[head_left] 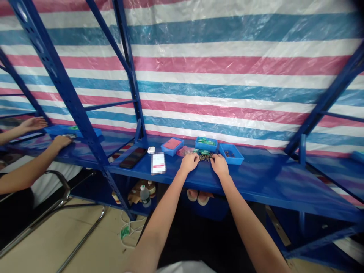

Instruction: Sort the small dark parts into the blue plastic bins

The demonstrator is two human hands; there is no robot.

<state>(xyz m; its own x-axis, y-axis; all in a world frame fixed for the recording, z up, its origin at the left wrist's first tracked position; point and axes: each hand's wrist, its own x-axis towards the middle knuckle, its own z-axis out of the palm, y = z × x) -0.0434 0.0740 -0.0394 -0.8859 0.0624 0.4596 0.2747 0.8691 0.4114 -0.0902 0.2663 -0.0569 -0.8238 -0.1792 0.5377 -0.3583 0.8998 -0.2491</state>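
A loose pile of small brass-coloured and dark metal parts (206,156) lies on the blue shelf between my two hands. At the pile's left edge is my left hand (189,163), its fingers curled inward and touching the parts. My right hand (220,165) mirrors it on the right side, fingers bent towards the pile. Whatever sits between the fingertips is too small to make out. Just behind the pile are green-and-white packets (204,151) and a crumpled pinkish plastic bag (184,151).
Behind my hands stand blue trays: one with a pink block (172,144), one with green packets (206,141), one with a few small parts (229,154). A phone (133,157), a white case (151,150) and a card (158,163) lie left. A co-worker's hands (63,141) are beyond the blue post.
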